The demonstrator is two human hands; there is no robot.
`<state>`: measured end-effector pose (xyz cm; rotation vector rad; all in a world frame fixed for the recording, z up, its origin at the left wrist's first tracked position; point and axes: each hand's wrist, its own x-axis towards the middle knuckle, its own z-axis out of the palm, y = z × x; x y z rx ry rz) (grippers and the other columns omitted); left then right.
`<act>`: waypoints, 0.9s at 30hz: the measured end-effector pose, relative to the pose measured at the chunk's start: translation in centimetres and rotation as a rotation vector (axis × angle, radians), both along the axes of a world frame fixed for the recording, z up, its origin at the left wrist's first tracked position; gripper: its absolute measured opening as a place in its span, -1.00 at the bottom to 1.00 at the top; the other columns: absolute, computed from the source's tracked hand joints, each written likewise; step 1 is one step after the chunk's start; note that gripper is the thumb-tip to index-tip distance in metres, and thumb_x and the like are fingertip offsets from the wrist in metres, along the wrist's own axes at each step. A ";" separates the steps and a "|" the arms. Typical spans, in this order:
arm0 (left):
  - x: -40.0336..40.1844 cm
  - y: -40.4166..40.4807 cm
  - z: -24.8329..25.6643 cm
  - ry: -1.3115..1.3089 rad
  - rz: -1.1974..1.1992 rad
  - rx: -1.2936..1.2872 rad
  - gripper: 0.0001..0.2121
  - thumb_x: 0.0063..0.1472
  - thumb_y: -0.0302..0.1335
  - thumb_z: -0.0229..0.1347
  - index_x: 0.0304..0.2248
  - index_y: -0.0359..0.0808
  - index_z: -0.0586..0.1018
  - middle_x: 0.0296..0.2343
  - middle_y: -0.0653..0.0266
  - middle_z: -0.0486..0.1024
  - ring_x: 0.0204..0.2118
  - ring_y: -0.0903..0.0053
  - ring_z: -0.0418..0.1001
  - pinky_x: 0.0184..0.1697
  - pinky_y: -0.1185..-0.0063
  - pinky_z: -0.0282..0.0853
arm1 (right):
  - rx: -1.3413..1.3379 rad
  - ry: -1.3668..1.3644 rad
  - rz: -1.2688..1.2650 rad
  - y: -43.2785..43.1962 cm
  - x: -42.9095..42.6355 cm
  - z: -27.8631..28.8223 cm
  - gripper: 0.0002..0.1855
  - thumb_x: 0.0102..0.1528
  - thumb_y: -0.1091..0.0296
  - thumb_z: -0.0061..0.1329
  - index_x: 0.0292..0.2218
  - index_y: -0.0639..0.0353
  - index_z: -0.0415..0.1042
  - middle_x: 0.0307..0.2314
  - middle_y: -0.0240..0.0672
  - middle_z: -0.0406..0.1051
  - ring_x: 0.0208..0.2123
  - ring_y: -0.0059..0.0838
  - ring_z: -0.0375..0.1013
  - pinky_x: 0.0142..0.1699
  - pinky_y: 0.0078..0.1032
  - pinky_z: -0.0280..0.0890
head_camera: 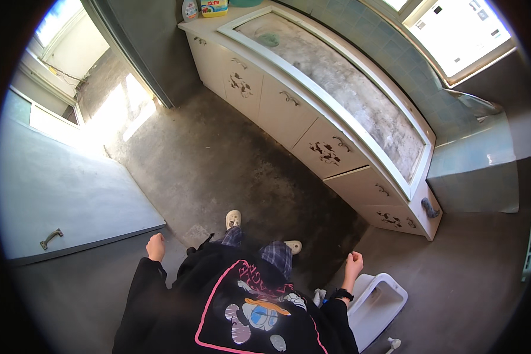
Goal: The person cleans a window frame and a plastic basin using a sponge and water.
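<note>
My left hand (156, 247) hangs at my side with its fingers curled and no object showing in it. It is nearest to the pale door (84, 190) with a metal pull handle (51, 239). On the other side, my right hand (354, 263) is also curled, with nothing visible in it, above a white ceramic urinal (396, 290). Before me stands a long cabinet (278, 104) with floral decals. On its top lies a white-framed panel (332, 113) with a stained, smeared surface. A green scrubbing mesh (267, 40) rests near the panel's far end.
A clear bottle (189, 10) and a yellow package (214, 9) stand at the cabinet's far end, beside a teal basin (245, 2). A grey rag (430, 208) lies at its near end. Beyond the dark concrete floor (194, 150), a sunlit doorway (115, 106) opens.
</note>
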<state>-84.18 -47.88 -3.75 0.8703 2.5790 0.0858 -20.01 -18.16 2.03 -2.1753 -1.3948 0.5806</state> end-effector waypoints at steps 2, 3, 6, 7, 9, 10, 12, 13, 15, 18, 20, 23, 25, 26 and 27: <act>-1.1 -4.0 -0.9 -0.047 0.061 -0.053 -0.93 -0.02 -0.55 -0.01 -0.47 -0.22 0.45 -0.47 0.14 0.45 -0.33 0.16 0.43 -0.31 0.34 0.35 | -0.103 0.010 -0.022 -2.4 -1.0 -3.1 -0.81 -0.06 0.44 0.04 -0.35 0.31 0.44 -0.55 -0.24 0.45 -0.53 -0.43 0.44 -0.36 -0.47 0.35; -1.7 -5.9 -1.3 -0.062 0.001 -0.043 -0.86 -0.09 -0.57 0.06 -0.45 -0.21 0.46 -0.43 0.14 0.43 -0.29 0.18 0.42 -0.29 0.35 0.35 | -0.180 0.038 -0.057 -3.6 -2.2 -4.1 -0.80 -0.07 0.42 0.05 -0.35 0.31 0.44 -0.57 -0.24 0.45 -0.57 -0.45 0.44 -0.41 -0.49 0.35; -2.7 -7.8 -3.0 -0.142 0.042 -0.133 -0.82 -0.14 -0.58 0.09 -0.45 -0.21 0.47 -0.41 0.16 0.41 -0.28 0.19 0.41 -0.29 0.36 0.35 | -0.467 0.131 -0.245 -8.5 -1.4 -7.7 -0.76 -0.05 0.30 0.08 -0.36 0.26 0.45 -0.58 -0.30 0.42 -0.67 -0.49 0.41 -0.61 -0.57 0.30; -2.6 -7.5 -3.3 -0.223 0.099 -0.187 -0.78 -0.15 -0.55 0.13 -0.41 -0.18 0.48 -0.31 0.16 0.39 -0.17 0.18 0.36 -0.19 0.28 0.31 | -0.534 0.127 -0.258 -10.0 -0.3 -8.7 -0.60 -0.07 0.18 0.12 -0.28 0.31 0.44 -0.50 -0.22 0.46 -0.53 -0.37 0.47 -0.44 -0.48 0.39; -2.0 -6.5 -2.8 -0.295 0.175 -0.253 -0.74 -0.16 -0.52 0.17 -0.37 -0.16 0.49 -0.21 0.16 0.37 -0.07 0.16 0.31 -0.09 0.20 0.26 | -0.679 0.037 -0.165 -11.7 -1.2 -9.4 -0.18 -0.06 -0.10 0.05 0.08 0.26 0.17 -0.02 0.06 0.23 0.09 -0.13 0.16 0.09 -0.35 0.13; -1.8 -3.3 -1.6 -0.238 0.113 -0.318 -0.64 -0.20 -0.47 0.23 -0.29 -0.11 0.49 -0.08 0.13 0.26 0.05 0.09 0.13 -0.02 0.05 0.08 | -0.749 0.042 -0.249 -13.1 -1.4 -9.2 -0.14 -0.06 -0.13 0.04 0.14 0.11 0.05 0.05 0.07 0.11 0.11 -0.04 0.10 0.10 -0.29 0.11; -2.5 -2.1 -1.9 -0.242 0.112 -0.422 -0.26 -0.35 -0.31 0.37 -0.03 0.07 0.40 0.20 0.05 -0.29 0.22 -0.06 -0.45 0.02 -0.26 -0.44 | -0.832 0.027 -0.257 -10.9 -3.4 -8.8 -0.09 -0.06 -0.16 0.02 0.20 -0.04 -0.06 0.12 0.07 -0.02 0.13 0.05 0.04 0.11 -0.22 0.10; -3.0 0.0 -1.7 -0.241 0.100 -0.418 -0.26 -0.35 -0.31 0.37 -0.03 0.07 0.40 0.20 0.05 -0.29 0.22 -0.06 -0.45 0.02 -0.26 -0.44 | -0.932 -0.135 -0.112 -10.4 -3.3 -8.5 -0.09 -0.06 -0.20 0.01 0.20 -0.20 -0.11 0.15 0.07 -0.16 0.14 0.14 -0.02 0.12 -0.13 0.06; -3.9 4.3 -0.3 -0.167 0.076 -0.325 -0.13 -0.40 -0.31 0.39 0.05 0.14 0.31 0.19 0.03 -0.50 0.22 -0.10 -0.48 0.02 -0.25 -0.40 | -1.029 -0.284 0.050 -8.1 -5.5 -8.0 -0.08 -0.07 -0.25 -0.01 0.21 -0.35 -0.17 0.19 0.07 -0.29 0.15 0.23 -0.08 0.12 -0.03 0.03; -7.8 9.5 -0.2 -0.213 0.135 -0.255 -0.05 -0.39 -0.37 0.39 0.10 0.16 0.21 0.17 0.07 -0.63 0.22 -0.10 -0.46 0.03 -0.18 -0.19 | -0.724 -0.312 -0.405 -0.8 -11.9 -6.9 0.13 -0.20 -0.18 0.19 0.23 -0.21 -0.23 -0.10 0.18 0.26 0.00 -0.08 0.26 -0.01 -0.17 0.24; -9.7 13.5 -1.6 -0.229 0.061 0.017 -0.11 -0.29 -0.47 0.30 0.12 0.02 0.16 0.18 -0.03 -0.22 0.18 0.00 -0.04 0.03 0.25 0.23 | -0.542 -0.033 -0.308 3.3 -7.4 -12.0 -0.07 -0.15 -0.04 0.19 0.15 -0.09 0.00 -0.21 0.03 0.36 -0.23 -0.15 0.39 -0.22 -0.25 0.34; -13.6 20.6 -2.0 -0.468 0.168 -0.022 -0.25 -0.19 -0.52 0.20 0.08 -0.11 0.22 -0.05 -0.02 0.32 -0.02 0.14 0.32 -0.08 0.42 0.34 | -0.531 0.384 -0.305 11.4 -9.6 -14.1 -0.68 0.00 0.25 0.07 -0.20 0.09 0.34 -0.50 -0.33 0.41 -0.61 -0.48 0.38 -0.61 -0.54 0.25; -14.9 23.7 -2.0 -0.318 0.063 0.088 -0.41 -0.14 -0.54 0.12 -0.01 -0.16 0.33 -0.31 0.04 0.51 -0.21 0.19 0.46 -0.16 0.39 0.36 | -0.538 0.498 -0.268 17.4 -14.7 -11.9 -0.83 0.05 0.29 0.00 -0.30 0.07 0.36 -0.59 -0.41 0.34 -0.63 -0.56 0.37 -0.64 -0.63 0.19; -15.6 26.4 -2.1 -0.309 0.042 0.173 -0.47 -0.13 -0.55 0.09 -0.05 -0.19 0.36 -0.29 0.03 0.50 -0.21 0.18 0.45 -0.17 0.40 0.36 | -0.507 0.489 -0.228 20.6 -16.1 -11.0 -0.83 0.05 0.30 -0.01 -0.29 0.09 0.37 -0.57 -0.41 0.36 -0.64 -0.55 0.37 -0.64 -0.63 0.21; -15.9 28.2 -2.2 -0.310 0.023 0.235 -0.52 -0.11 -0.56 0.07 -0.09 -0.22 0.40 -0.27 0.02 0.49 -0.21 0.17 0.45 -0.18 0.40 0.36 | -0.451 0.410 -0.156 23.5 -17.3 -10.4 -0.84 0.05 0.31 -0.03 -0.30 0.11 0.39 -0.55 -0.41 0.37 -0.63 -0.59 0.37 -0.64 -0.63 0.22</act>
